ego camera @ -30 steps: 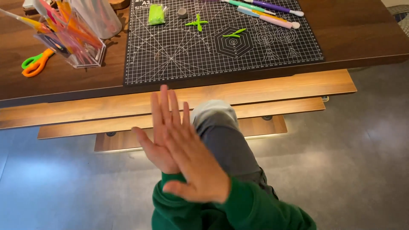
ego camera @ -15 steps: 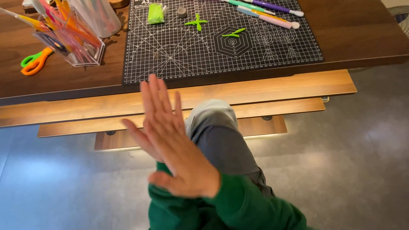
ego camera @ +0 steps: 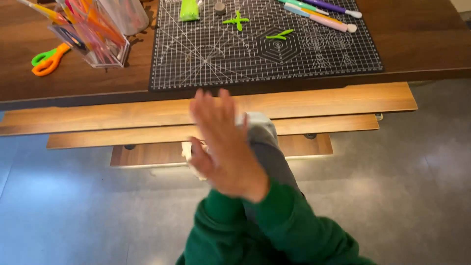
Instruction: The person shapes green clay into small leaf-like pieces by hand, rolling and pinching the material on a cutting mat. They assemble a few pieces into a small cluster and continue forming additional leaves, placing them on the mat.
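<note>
One cutting mat [ego camera: 206, 54], one pair of scissors [ego camera: 49, 58], two green clay shapes [ego camera: 236, 20], perhaps three modelling tools [ego camera: 319, 10].

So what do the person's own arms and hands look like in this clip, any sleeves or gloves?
Both arms wear dark green sleeves of a soft, sweatshirt-like knit, ending in ribbed cuffs at the wrists. The hands are bare: no gloves, and no rings or watch can be made out. The right hand is motion-blurred, so fine detail is lost; the left hand is mostly hidden behind it. Grey trousers cover the knee below.

Green packet [ego camera: 189, 10], perhaps clay, on mat's [ego camera: 206, 59] top edge
</note>
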